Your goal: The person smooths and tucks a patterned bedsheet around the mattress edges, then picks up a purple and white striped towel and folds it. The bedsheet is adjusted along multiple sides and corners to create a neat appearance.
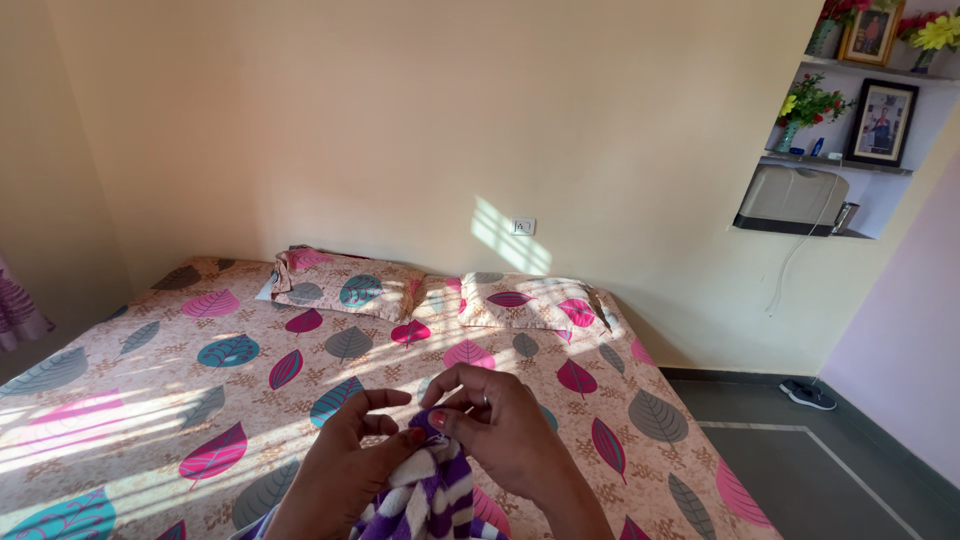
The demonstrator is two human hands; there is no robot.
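Note:
My left hand (345, 455) and my right hand (500, 425) meet at the bottom middle of the view, both pinching the top edge of a purple-and-white striped fleecy cloth (430, 495). The cloth hangs down out of the frame, so its size is hidden. A ring shows on a finger of my right hand. Beneath and beyond the hands lies a bed (150, 400) covered in a beige sheet printed with pink, teal and grey leaves.
Two matching pillows (345, 285) (525, 300) lie at the head of the bed against a cream wall. Wall shelves (835, 165) at the upper right hold framed photos, flower vases and a box-shaped appliance. Slippers (808, 395) rest on the grey floor on the right.

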